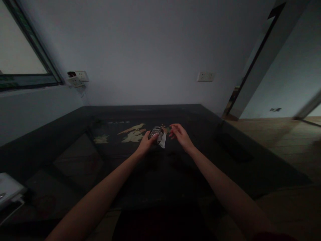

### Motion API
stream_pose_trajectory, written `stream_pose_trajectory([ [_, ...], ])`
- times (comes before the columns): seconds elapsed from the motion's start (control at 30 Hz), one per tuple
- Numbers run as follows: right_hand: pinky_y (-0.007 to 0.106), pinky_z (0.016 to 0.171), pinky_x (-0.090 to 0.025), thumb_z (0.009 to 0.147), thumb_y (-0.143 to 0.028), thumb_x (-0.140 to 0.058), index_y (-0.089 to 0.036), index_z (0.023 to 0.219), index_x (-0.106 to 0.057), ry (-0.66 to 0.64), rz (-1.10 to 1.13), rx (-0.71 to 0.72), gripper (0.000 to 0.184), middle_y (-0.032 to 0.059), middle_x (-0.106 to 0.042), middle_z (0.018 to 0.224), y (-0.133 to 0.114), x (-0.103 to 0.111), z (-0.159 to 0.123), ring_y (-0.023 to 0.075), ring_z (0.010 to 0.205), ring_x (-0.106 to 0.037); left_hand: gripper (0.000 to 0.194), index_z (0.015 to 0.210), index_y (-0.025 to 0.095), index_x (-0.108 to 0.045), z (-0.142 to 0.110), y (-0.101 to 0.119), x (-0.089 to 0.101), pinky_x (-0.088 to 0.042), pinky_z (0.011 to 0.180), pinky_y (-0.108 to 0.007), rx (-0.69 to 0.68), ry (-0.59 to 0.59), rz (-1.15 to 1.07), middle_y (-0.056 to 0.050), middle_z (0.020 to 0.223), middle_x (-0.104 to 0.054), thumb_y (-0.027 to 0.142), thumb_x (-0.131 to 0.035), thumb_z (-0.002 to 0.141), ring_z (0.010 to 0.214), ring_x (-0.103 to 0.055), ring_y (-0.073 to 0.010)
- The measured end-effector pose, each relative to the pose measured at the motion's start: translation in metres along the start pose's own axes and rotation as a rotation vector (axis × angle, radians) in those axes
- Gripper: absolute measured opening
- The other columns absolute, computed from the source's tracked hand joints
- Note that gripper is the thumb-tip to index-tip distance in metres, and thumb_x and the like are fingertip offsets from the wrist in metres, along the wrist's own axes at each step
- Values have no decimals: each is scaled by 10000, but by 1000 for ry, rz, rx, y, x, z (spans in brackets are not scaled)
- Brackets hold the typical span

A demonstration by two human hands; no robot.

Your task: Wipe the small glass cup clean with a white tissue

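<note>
My left hand point(147, 141) is closed on a small dark, shiny, roundish object point(157, 131), thumb on the near side. What kind of object this is cannot be made out in the dim light. A white piece of tissue or paper point(163, 140) hangs from its right side. To the right, a short gap away, my right hand point(179, 134) hovers over the table with fingers loosely bent and apart; nothing shows in it. Below both hands is a dark glossy table point(160, 180) with a pale bird-and-flower picture point(134, 133) on its top.
A black flat object point(234, 147) lies on the table's right part. At the left edge stands a white box-like thing point(11, 189). Behind the table rises a wall with a socket point(206, 76) and, at left, a socket with a plugged-in adapter point(76, 80).
</note>
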State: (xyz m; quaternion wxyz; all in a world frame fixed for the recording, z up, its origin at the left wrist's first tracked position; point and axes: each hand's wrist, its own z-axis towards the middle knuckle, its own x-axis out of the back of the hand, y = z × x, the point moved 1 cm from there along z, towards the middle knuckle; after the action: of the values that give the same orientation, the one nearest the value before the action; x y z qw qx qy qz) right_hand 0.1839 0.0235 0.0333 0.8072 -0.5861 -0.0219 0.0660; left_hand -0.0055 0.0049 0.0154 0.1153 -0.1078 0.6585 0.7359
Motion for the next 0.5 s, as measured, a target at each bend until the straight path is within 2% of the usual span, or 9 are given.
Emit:
stream_pose_trajectory([
  [0.1,277,602,-541,760,-582,-604,-254,1090,-577,-282,78,-153,466,28,-623,954,-6,-12,-10,150,725,-631,365,914,180,-690,-7,6,-3,-371,993,-358,-125,-27,211,-71,978,-636,282,-811,585,1052,-555,-281],
  [0.17,297,665,-564,735,-555,-653,-278,1160,-563,-377,125,-215,515,45,-600,1134,-7,-15,-16,163,830,-641,360,899,183,-700,-11,10,-6,-361,1010,-366,-197,-112,314,-74,1014,-597,255,-817,566,1062,-540,-283],
  [0.23,297,703,-570,709,-496,-709,-291,1207,-551,-423,158,-250,562,50,-556,1251,-6,-14,-19,175,931,-630,381,918,188,-706,-15,10,-8,-360,1018,-378,-234,-213,383,-77,1057,-564,248,-820,559,1065,-533,-282],
  [0.33,285,711,-570,692,-424,-747,-277,1231,-556,-487,200,-309,591,62,-564,1260,-2,-10,-20,182,970,-625,399,951,211,-708,-18,8,-9,-357,1030,-396,-248,-313,425,-76,1095,-551,256,-817,570,1090,-519,-287],
  [0.4,279,706,-568,678,-387,-765,-269,1228,-566,-505,220,-333,597,65,-591,1227,-1,-9,-19,182,951,-635,410,947,222,-714,-18,6,-8,-350,1041,-393,-237,-330,398,-72,1100,-558,252,-827,554,1111,-511,-290],
  [0.5,282,683,-568,669,-360,-768,-282,1213,-579,-447,220,-312,582,54,-614,1202,-3,-8,-16,187,926,-643,406,944,222,-722,-13,5,-6,-346,1042,-368,-210,-281,299,-70,1110,-579,277,-828,556,1140,-501,-287],
])
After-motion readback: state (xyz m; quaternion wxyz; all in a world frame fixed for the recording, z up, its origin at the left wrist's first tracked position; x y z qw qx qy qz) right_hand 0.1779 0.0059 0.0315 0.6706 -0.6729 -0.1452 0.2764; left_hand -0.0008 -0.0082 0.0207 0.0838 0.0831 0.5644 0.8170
